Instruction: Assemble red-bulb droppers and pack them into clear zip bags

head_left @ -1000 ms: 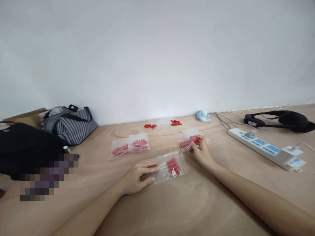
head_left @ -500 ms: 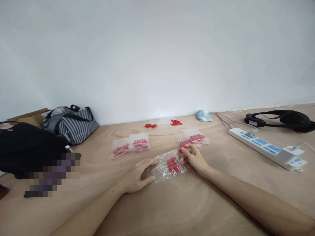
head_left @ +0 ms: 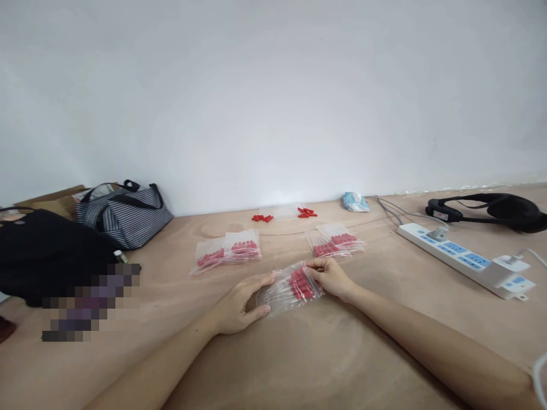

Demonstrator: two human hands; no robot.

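Observation:
A clear zip bag (head_left: pixel 280 293) with several red-handled pieces with pale shafts (head_left: pixel 301 285) lies on the table in front of me. My left hand (head_left: pixel 243 302) rests at the bag's left end, thumb and fingers apart over its edge. At the right end my right hand (head_left: pixel 331 277) is closed, its fingertips pinching at the bag's upper right edge. Whether a red piece is between those fingertips is hidden. Filled bags lie in overlapping piles behind, at the left (head_left: pixel 226 253) and at the right (head_left: pixel 335 242).
Loose red pieces (head_left: pixel 262 218) and clear bags (head_left: pixel 284 212) lie near the wall. A blue tissue pack (head_left: pixel 355 201), a power strip (head_left: pixel 461 256) and a black headset (head_left: pixel 487 210) are at the right. A striped bag (head_left: pixel 128 216) and black cloth (head_left: pixel 51 256) are at the left.
My right hand has moved slightly down and left, onto the bag's edge. The red piece seen at its fingertips no longer shows apart from the bag. My left hand stays in place.

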